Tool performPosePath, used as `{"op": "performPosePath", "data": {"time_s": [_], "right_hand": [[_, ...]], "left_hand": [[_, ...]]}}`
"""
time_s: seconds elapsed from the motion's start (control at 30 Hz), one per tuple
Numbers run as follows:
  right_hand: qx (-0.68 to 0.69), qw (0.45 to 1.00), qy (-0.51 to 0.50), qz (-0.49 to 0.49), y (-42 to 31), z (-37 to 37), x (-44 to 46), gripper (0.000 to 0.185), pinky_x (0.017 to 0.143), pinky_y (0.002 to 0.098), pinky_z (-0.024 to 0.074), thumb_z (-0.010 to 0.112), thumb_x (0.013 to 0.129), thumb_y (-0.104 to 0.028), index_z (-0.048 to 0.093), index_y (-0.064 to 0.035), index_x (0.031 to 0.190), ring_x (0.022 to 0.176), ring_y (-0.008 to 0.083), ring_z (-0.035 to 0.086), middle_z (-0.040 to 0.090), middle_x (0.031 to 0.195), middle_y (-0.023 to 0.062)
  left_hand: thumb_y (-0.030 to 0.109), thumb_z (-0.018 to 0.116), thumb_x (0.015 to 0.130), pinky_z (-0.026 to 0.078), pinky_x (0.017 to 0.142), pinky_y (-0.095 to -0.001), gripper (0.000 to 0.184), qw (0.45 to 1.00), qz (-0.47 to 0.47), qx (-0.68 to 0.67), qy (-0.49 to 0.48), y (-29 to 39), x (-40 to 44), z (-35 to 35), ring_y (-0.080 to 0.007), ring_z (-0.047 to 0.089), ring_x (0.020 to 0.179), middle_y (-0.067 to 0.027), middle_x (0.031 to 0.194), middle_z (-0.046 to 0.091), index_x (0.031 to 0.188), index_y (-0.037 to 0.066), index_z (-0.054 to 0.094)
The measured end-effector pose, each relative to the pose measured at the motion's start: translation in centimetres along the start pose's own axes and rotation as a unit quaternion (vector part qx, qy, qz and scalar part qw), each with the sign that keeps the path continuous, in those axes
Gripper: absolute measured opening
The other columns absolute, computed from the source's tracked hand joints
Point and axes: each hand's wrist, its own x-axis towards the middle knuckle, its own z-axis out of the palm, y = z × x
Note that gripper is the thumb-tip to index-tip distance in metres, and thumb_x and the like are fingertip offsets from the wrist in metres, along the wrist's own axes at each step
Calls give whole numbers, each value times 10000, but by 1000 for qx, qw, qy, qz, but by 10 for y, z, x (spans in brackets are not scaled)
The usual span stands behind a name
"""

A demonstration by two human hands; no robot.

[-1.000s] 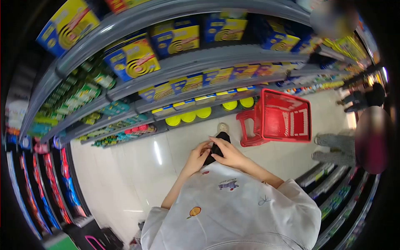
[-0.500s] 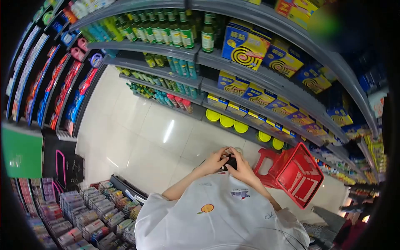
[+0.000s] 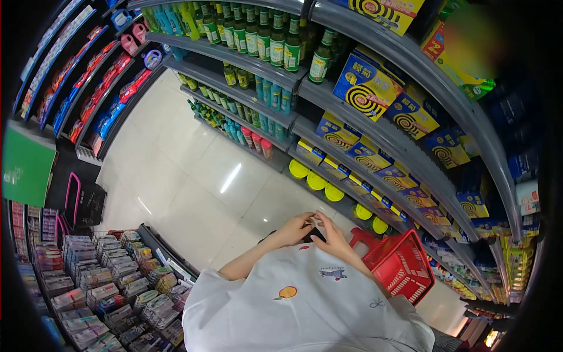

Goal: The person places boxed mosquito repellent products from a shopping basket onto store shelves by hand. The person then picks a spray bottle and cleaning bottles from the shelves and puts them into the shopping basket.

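My left hand (image 3: pixel 295 229) is in front of my waist, fingers loosely bent and apart. Close beside it, my right hand (image 3: pixel 331 236) has its fingers stretched out, their tips near those of the left. Neither hand is seen gripping anything. Just below and between them a small black patch (image 3: pixel 317 232) shows; what it is I cannot make out. A red plastic shopping basket (image 3: pixel 420 267) is to the right of my right hand, its slotted inside facing up.
Ahead, grey shelves (image 3: pixel 358 142) carry green glass bottles (image 3: pixel 263 40) and blue-yellow mosquito coil boxes (image 3: pixel 365 87). Yellow-lidded tubs (image 3: pixel 316 180) line the bottom shelf. Pale floor tiles (image 3: pixel 193 170) stretch to the left. A rack of small packages (image 3: pixel 111 276) is at lower left.
The view has shifted, bringing the shelves closer. My hands have come slightly apart from around the dark thing, and their fingers have straightened. The basket appears lower and further left in view.
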Motion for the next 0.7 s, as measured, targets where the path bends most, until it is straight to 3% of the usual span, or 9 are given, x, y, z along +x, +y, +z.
{"op": "performPosePath", "data": {"time_s": [0.07, 0.2, 0.33, 0.43, 0.53, 0.63, 0.7], "right_hand": [[-48, 999, -2, -12, 0, -5, 6, 687, 924, 395, 425, 635, 785, -131, 277, -51, 1366, 1109, 342, 515, 443, 1277, 212], [-61, 998, 9, -28, -11, -18, 7, 629, 910, 411, 421, 608, 801, -152, 308, -42, 1342, 1122, 386, 472, 449, 1254, 206], [-36, 996, 77, 7, -5, -27, -25, 606, 879, 420, 440, 591, 809, -166, 314, -48, 1336, 1069, 393, 507, 471, 1225, 206], [-21, 990, 116, 82, 14, -27, -60, 600, 872, 423, 444, 591, 807, -171, 322, -47, 1329, 1057, 399, 514, 483, 1206, 214], [-19, 980, 167, 106, 34, -23, -92, 588, 881, 421, 441, 596, 803, -170, 336, -43, 1314, 1070, 399, 508, 486, 1204, 221], [-6, 975, 205, 91, 38, -27, -121, 581, 876, 428, 443, 605, 795, -169, 349, -51, 1303, 1066, 401, 509, 487, 1203, 220], [-11, 968, 238, 85, 49, -26, -146, 579, 870, 430, 445, 608, 793, -165, 352, -52, 1301, 1061, 400, 512, 493, 1198, 214]], "left_hand": [[124, 518, 871, 486, 769, -322, 426, 1000, -8, -6, 8, 4, 1, -2, -221, 618, 873, -147, 991, 622, 1263, -15, 422], [128, 514, 870, 488, 712, -312, 408, 996, -35, -83, -9, 10, 14, 3, -204, 616, 799, -124, 930, 624, 1247, -7, 435], [98, 516, 845, 494, 710, -320, 426, 994, -41, 16, -101, 24, 42, 20, -216, 625, 798, -131, 920, 629, 1252, 0, 436], [118, 526, 843, 487, 750, -367, 401, 988, 37, 71, -131, 20, 58, 50, -304, 634, 862, -177, 1045, 623, 1221, -1, 463], [110, 527, 853, 492, 738, -323, 423, 969, 84, 148, -180, 36, 62, 75, -245, 642, 828, -145, 909, 643, 1256, 11, 443], [133, 543, 863, 493, 745, -332, 419, 959, 19, 123, -255, 46, 57, 103, -262, 641, 858, -155, 975, 636, 1251, 13, 446], [158, 535, 855, 486, 747, -374, 389, 946, 29, 159, -281, 42, 54, 130, -328, 624, 885, -181, 1009, 623, 1208, 7, 468]]}}
